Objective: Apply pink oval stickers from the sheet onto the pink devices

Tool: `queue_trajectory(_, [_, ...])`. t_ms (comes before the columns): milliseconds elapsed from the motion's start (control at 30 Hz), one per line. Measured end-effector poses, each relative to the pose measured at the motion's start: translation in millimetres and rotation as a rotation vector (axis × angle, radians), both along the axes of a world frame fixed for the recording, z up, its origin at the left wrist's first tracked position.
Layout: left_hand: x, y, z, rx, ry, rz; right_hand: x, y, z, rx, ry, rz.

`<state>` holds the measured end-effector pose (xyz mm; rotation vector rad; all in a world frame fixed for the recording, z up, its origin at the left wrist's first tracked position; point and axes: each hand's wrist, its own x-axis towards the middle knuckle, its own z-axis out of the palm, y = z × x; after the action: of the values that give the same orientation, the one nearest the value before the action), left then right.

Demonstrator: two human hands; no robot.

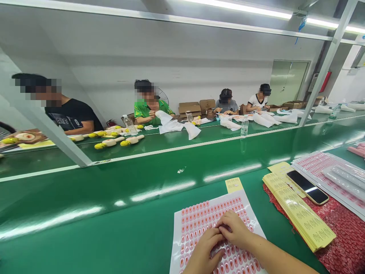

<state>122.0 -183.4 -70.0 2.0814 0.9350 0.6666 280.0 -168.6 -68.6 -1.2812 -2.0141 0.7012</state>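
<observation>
Pale wall point(199, 64) stretches behind the scene, with strip lights point(242, 8) overhead. Below it, a long green bench point(119, 213) runs across the frame and shines with reflected light. Four people sit along its far side, from the left edge to right of centre, one in a green shirt point(146, 110); white cloths point(171, 126), yellow-topped figures point(110, 142) and clear bottles point(244, 127) lie or stand before them.

At lower right, red wrap point(339, 228) is spread out, with a stack of printed yellow cards point(299, 211) on it. Above, at the right edge, lie more pink-patterned sheets point(313, 165) with clear trays point(346, 179) on top.

At lower centre, a white sheet point(177, 232) lies on the bench, bearing rows of small pink ovals point(195, 217) with orange-red middles. The left hand point(202, 249) rests over it, fingers bent and thumb apart; the right hand point(235, 227) curls in beside it, their fingertips meeting. Whether either grips an oval cannot be told. A dark phone point(308, 187) lies by the cards, and a small yellow card point(234, 185) pokes out past the sheet's top edge.
</observation>
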Motion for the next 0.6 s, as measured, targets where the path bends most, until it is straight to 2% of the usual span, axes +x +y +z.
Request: queue_trajectory(600, [-0.2, 1.8, -3.5, -0.024, 0.036, -0.003, 0.7, 1.5, -4.6, 0.007, 0.021, -0.006])
